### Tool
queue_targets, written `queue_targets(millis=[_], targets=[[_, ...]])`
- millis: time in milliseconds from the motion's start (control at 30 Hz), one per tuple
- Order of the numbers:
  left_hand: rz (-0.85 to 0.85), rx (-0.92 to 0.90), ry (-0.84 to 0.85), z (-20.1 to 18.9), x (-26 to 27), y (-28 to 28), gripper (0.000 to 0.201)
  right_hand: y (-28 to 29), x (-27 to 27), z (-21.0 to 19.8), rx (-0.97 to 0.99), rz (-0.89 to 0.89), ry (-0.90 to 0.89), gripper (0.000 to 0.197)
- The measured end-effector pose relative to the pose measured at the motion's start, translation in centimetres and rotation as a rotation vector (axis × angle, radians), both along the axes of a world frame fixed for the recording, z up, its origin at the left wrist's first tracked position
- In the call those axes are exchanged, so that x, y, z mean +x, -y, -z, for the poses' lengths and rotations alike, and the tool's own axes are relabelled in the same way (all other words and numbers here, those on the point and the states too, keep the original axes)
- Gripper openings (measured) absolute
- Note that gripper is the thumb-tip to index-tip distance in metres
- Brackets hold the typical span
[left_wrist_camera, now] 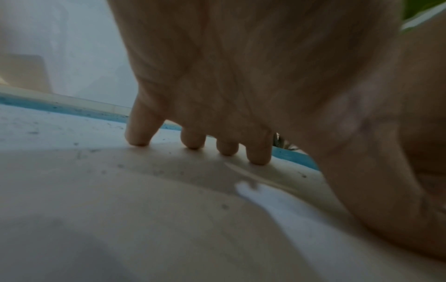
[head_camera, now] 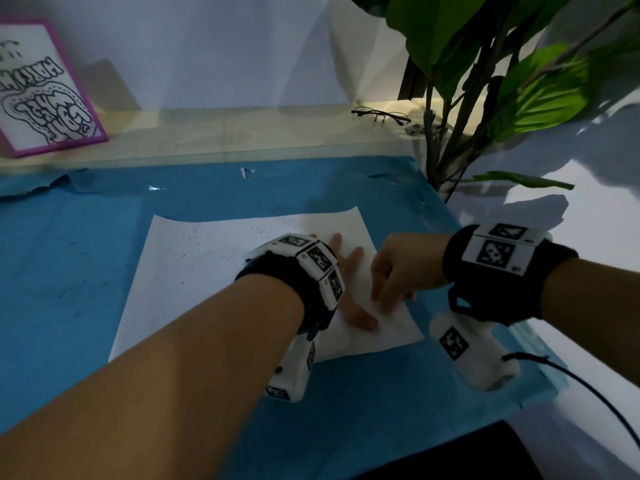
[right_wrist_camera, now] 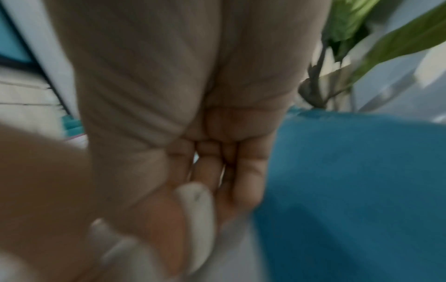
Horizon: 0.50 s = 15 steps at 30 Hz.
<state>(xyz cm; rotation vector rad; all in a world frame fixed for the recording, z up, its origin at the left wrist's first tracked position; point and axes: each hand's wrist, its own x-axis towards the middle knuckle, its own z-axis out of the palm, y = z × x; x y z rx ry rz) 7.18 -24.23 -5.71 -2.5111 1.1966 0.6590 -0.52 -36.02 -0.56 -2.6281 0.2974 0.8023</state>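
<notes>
Flat at the centre of the desk (head_camera: pixel 86 271), on its blue cover: paper (head_camera: pixel 214 271), white, speckled with dark flecks, far edge curled up slightly at 12 o'clock

Pressed onto the paper's right half with the left grip (head_camera: pixel 349 282): palm down, wide open, fingers (left_wrist_camera: pixel 140 133) straight and spread, tips toward 1 o'clock, thumb stretched toward 4 o'clock. From the left wrist: four fingertips touching the sheet, nothing held, a low ripple in the paper just beside the forefinger

At 3 o'clock of that, the right grip (head_camera: pixel 401 268), arm in from the desk's right edge, knuckles up, fingers angled down toward 7 o'clock and touching the paper close to its right edge, just beside the left thumb. From the right wrist, much blurred: fingers side by side and nearly straight, thumb alongside, a pale strip of paper across them. Pinching or merely touching: cannot tell

Round about: plant (head_camera: pixel 502 81) at 1 o'clock beyond the desk corner, leaves overhanging; glasses (head_camera: pixel 381 116) on the pale ledge at 1 o'clock, just left of the stem; framed drawing (head_camera: pixel 45 91) leaning against the wall at 10 o'clock. Marker-printed bands (head_camera: pixel 322 268) on both wrists, a black cable (head_camera: pixel 588 386) trailing from the right one toward 5 o'clock
</notes>
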Motion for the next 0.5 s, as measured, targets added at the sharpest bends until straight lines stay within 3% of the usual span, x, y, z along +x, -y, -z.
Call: queue_targets(millis=[100, 267, 400, 500], targets=[[-0.005, 0.011, -0.029, -0.4, -0.2, 0.0, 0.124, 0.6, 0.3, -0.1, 0.011, 0.112, 0.118, 0.007], [0.016, -0.007, 0.061, 1.1, 0.3, -0.2, 0.136, -0.1, -0.7, 0.3, 0.026, 0.025, 0.014, 0.006], [0.004, -0.02, 0.004, 0.7, 0.1, -0.2, 0.135, 0.6, -0.5, 0.4, 0.025, 0.116, 0.171, 0.009], [0.021, 0.001, 0.083, 1.3, 0.4, -0.1, 0.138, -0.2, -0.9, 0.5, 0.027, 0.01, 0.054, 0.007]])
